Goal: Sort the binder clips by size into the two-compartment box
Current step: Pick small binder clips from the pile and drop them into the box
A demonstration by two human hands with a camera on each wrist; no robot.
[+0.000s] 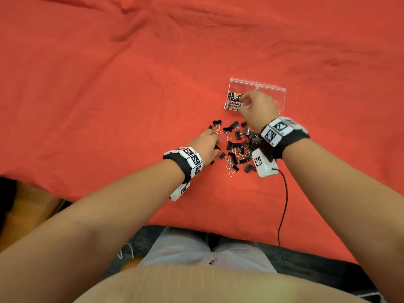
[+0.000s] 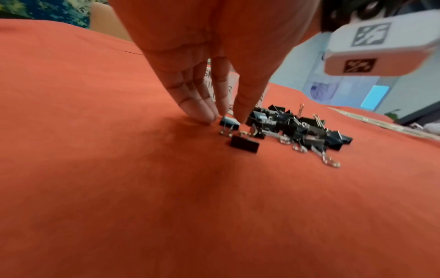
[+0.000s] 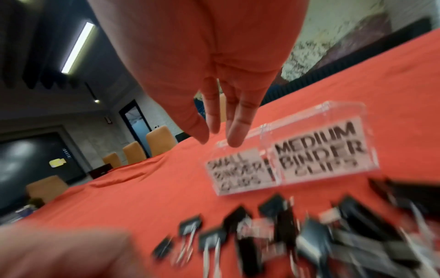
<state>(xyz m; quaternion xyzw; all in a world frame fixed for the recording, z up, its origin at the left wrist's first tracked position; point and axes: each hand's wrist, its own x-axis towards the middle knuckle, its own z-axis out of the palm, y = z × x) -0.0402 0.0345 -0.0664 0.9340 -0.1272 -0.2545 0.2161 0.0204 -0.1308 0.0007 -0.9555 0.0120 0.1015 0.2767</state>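
A clear two-compartment box (image 1: 271, 87) stands on the red cloth, with front labels reading small and medium binder clips (image 3: 319, 152). Several clips (image 1: 234, 96) lie in the small compartment on the left; the other is hidden behind my right hand. My right hand (image 1: 243, 99) hovers over the small compartment with straight fingers (image 3: 234, 131) and holds nothing. A pile of black binder clips (image 1: 239, 145) lies in front of the box. At the pile's left edge my left hand (image 2: 229, 117) points down, thumb and fingers pinching a small clip (image 2: 229, 122) that lies on the cloth.
A black cable (image 1: 284, 204) runs from the right wrist camera (image 1: 263, 161) toward the table's near edge. One clip (image 2: 245, 143) lies apart, just in front of my left hand. Red cloth (image 1: 109, 106) stretches bare to the left and far side. Orange chairs (image 3: 158, 143) stand beyond the table.
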